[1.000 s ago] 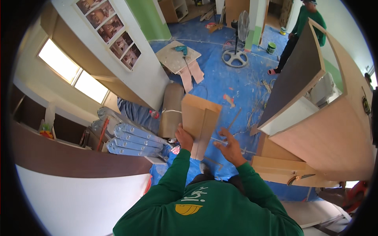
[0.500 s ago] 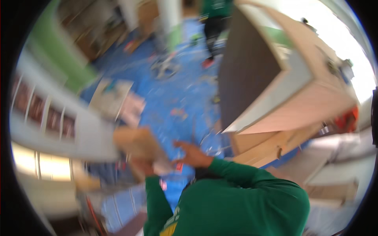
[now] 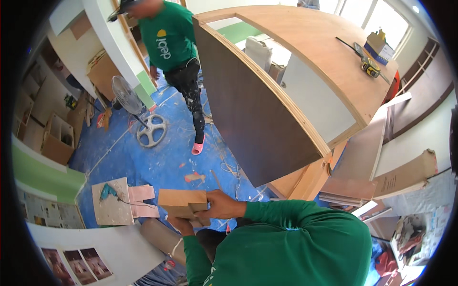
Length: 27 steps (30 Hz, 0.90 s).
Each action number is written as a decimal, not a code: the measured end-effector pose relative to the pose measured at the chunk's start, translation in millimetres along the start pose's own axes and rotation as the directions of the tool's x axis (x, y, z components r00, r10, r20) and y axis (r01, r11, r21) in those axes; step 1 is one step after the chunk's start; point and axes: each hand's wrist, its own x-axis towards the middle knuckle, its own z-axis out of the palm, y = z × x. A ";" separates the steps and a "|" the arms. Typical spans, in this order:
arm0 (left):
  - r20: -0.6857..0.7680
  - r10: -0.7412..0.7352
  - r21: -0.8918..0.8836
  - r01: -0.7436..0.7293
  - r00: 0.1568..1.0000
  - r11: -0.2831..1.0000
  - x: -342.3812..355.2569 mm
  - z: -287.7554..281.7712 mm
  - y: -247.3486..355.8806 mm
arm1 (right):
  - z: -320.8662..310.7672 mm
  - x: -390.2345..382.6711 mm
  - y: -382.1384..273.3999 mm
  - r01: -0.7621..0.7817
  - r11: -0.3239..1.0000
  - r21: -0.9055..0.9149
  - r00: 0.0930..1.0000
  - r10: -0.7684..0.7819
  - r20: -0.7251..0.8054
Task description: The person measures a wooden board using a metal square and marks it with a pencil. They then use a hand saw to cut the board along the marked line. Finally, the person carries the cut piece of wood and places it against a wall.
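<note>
A small brown cardboard box (image 3: 179,197) is held up in front of my body. My left hand (image 3: 180,224) supports it from below on the near side, its fingers mostly hidden by the box. On the box's right side, my right hand (image 3: 222,204) grips the edge with fingers bent around it. What is inside the box cannot be seen.
A large wooden cabinet frame (image 3: 260,114) stands ahead right, a tape measure (image 3: 369,68) and a carton (image 3: 379,47) on it. A person (image 3: 174,43) walks beside a fan (image 3: 126,95). A teal power tool (image 3: 109,191) lies on a board (image 3: 110,212) to the left.
My right hand, apart from the box before, now grips its right side. My head view has turned, and the person in green appears nearer and farther left.
</note>
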 end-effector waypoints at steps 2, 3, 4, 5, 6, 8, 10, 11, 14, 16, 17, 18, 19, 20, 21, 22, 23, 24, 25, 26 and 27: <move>0.126 -0.023 0.097 0.011 0.992 0.995 23.1 -6.1 -6.2 | 1.3 9.5 5.1 -0.065 0.998 -0.010 0.997 0.064 -0.042; 0.187 -0.065 0.129 0.041 0.980 0.991 38.1 -20.9 -22.7 | 3.4 14.4 7.8 -0.095 0.995 -0.012 0.994 0.094 -0.060; 0.256 -0.110 0.151 0.073 0.960 0.986 52.2 -24.3 -35.0 | 4.7 17.8 14.4 -0.127 0.991 -0.046 0.989 0.123 -0.079; 0.286 -0.099 0.203 0.040 0.953 0.978 64.9 -20.5 -35.5 | 6.4 21.1 22.9 -0.157 0.984 -0.079 0.984 0.149 -0.101; 0.318 -0.087 0.251 0.005 0.944 0.968 77.3 -17.4 -35.9 | 5.9 24.9 28.3 -0.188 0.976 -0.112 0.977 0.174 -0.125; 0.433 -0.152 0.411 -0.045 0.889 0.910 99.3 -29.3 -44.7 | -0.5 32.0 15.8 -0.217 0.966 -0.140 0.964 0.190 -0.187; 0.563 -0.313 0.611 -0.130 0.764 0.781 134.9 -76.8 -72.6 | 6.0 34.5 14.5 -0.222 0.961 -0.165 0.952 0.177 -0.249; 0.759 -0.256 0.611 -0.522 0.598 0.595 151.1 -114.1 -97.1 | 8.6 38.4 20.9 -0.200 0.960 -0.194 0.951 0.142 -0.273; 0.866 -0.470 0.374 -0.847 0.173 0.377 153.2 -238.1 -152.3 | 9.4 58.6 14.4 -0.208 0.955 -0.211 0.948 0.143 -0.284; 0.755 -0.656 0.505 -0.644 0.007 0.574 131.3 -273.9 -145.0 | 13.7 59.0 18.8 -0.262 0.935 -0.240 0.932 0.181 -0.313; 0.656 -0.754 0.643 -0.520 -0.004 0.562 116.8 -291.6 -131.2 | 14.0 62.7 28.5 -0.255 0.929 -0.269 0.936 0.168 -0.308; 0.581 -0.814 0.732 -0.434 -0.006 0.525 113.2 -296.9 -124.7 | 13.1 67.0 35.9 -0.246 0.922 -0.299 0.942 0.155 -0.298; 0.513 -0.858 0.794 -0.370 -0.019 0.483 105.0 -306.2 -114.2 | 16.8 72.1 38.7 -0.247 0.917 -0.314 0.939 0.146 -0.312; 0.471 -0.881 0.826 -0.331 -0.042 0.457 99.9 -313.3 -106.2 | 17.0 73.7 36.1 -0.275 0.894 -0.353 0.925 0.147 -0.349; 0.440 -0.897 0.851 -0.298 -0.051 0.434 95.3 -322.8 -97.0 | 20.1 80.5 32.8 -0.286 0.878 -0.383 0.918 0.138 -0.371; 0.414 -0.907 0.867 -0.270 -0.072 0.418 92.9 -326.5 -90.4 | 21.7 86.8 26.9 -0.304 0.873 -0.380 0.905 0.140 -0.402; 0.388 -0.918 0.884 -0.246 -0.084 0.397 92.8 -330.8 -83.2 | 24.4 93.7 23.5 -0.323 0.870 -0.373 0.887 0.140 -0.441; 0.366 -0.927 0.903 -0.208 -0.086 0.376 92.1 -335.1 -78.0 | 24.7 101.6 26.3 -0.342 0.875 -0.344 0.884 0.175 -0.433; 0.345 -0.934 0.918 -0.175 -0.090 0.356 90.7 -337.9 -73.0 | 23.0 108.1 28.7 -0.366 0.873 -0.321 0.876 0.206 -0.436; 0.334 -0.938 0.927 -0.147 -0.091 0.344 93.3 -338.9 -71.0 | 25.3 116.6 29.0 -0.402 0.868 -0.293 0.861 0.249 -0.443; 0.317 -0.944 0.939 -0.113 -0.089 0.325 90.9 -346.3 -64.8 | 28.5 124.6 29.7 -0.438 0.859 -0.264 0.844 0.292 -0.451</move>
